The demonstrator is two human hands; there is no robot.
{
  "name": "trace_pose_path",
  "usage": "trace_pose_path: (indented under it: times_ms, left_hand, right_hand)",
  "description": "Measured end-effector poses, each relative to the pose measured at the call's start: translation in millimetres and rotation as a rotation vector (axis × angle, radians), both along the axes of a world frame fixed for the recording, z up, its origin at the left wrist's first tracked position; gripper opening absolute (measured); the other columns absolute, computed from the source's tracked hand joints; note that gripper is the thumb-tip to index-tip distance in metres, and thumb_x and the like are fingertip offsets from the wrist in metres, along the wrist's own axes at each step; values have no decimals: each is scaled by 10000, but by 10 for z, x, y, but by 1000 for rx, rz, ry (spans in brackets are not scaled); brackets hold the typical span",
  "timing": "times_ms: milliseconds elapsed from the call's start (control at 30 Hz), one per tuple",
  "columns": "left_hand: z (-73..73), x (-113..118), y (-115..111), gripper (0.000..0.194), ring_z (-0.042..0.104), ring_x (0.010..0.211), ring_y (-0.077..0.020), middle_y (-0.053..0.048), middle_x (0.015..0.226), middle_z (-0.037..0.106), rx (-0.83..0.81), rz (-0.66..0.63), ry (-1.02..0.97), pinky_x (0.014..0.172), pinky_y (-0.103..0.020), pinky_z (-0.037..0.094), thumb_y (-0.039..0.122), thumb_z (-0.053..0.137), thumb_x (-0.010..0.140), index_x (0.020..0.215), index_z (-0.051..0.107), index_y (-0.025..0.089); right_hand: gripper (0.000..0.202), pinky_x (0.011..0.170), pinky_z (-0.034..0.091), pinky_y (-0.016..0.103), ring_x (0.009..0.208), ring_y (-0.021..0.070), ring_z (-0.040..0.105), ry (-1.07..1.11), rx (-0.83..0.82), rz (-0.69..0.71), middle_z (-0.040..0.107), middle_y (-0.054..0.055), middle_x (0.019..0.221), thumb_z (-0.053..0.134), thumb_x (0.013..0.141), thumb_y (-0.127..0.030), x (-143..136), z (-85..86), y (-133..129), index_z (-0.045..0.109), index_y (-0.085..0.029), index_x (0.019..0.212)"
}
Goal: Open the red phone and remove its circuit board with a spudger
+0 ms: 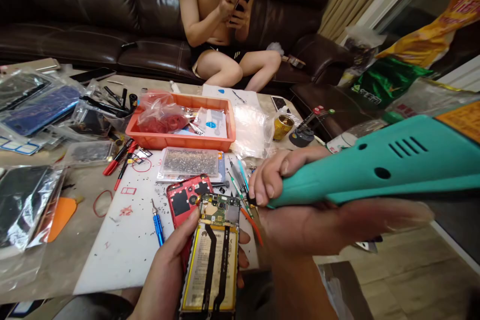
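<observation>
Head view: phone (pixel 212 260) near mat edge (pixel 108 285)

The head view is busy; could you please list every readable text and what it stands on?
"WEI" on the battery, just right of a black strip.
Too small: the battery's fine print.
Too blurred: lettering on the yellow bag and green bag, markings on the orange sticker of the teal tool.
Unclear: print on the white card in the orange tray.

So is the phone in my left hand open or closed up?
Open: the phone in your left hand shows its battery and green circuit board uncovered.
</observation>
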State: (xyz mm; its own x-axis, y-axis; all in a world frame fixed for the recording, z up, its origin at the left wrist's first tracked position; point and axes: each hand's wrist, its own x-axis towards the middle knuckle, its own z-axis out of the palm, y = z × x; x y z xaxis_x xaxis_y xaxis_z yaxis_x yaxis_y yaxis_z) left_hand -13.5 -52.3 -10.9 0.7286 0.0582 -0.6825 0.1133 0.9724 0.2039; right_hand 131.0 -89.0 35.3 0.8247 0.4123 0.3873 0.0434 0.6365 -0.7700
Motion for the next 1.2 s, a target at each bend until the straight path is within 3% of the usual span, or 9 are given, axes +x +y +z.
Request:
trace_pose_path:
  times_ms: [367, 533, 733, 1033, 1200]
  left_hand:
    - [-74, 2, -9, 629, 730, 641, -263, -177, 826, 787, -9, -10, -32, 598, -308, 555, 611, 503, 941, 1075, 774, 59]
    - [-29, 15, -14, 681, 721, 637, -239, -194, 821, 777, -3, -12, -47, 619, -290, 554, 614, 456, 962, 1062, 777, 23]
    - [-1, 52, -22, 560, 747, 680, -280, -148, 796, 786, -10, 21, -26, 605, -329, 571, 582, 532, 950, 1088, 771, 95]
    - [-18, 45, -84, 510, 769, 725, -296, -112, 791, 795, -61, 74, 82, 679, -376, 604, 553, 624, 919, 1179, 736, 129]
    - [-34, 58, -80, 491, 768, 715, -285, -105, 802, 798, -61, 101, 87, 689, -367, 604, 525, 638, 922, 1208, 727, 135]
  right_hand:
    - [618, 356, 364, 246, 391, 119, 458, 46, 51, -148, 469, -46, 595, 422, 917, -813, -82, 45, 76, 570, -234, 759]
    - [622, 371, 406, 260, 383, 131, 463, 16, 22, -39, 475, -45, 554, 439, 901, -824, -104, 79, 66, 573, -241, 731]
    - [638, 367, 365, 241, 383, 125, 445, 59, 25, -49, 467, -42, 552, 418, 898, -837, -144, 58, 86, 567, -245, 714]
    - [559, 368, 376, 258, 379, 127, 443, 57, 8, 147, 521, -43, 530, 695, 762, -787, -78, 6, 28, 644, -231, 734]
    - [586, 366, 361, 245, 380, 122, 438, 64, 35, 126, 510, -47, 536, 638, 787, -818, -86, 9, 30, 641, -233, 747]
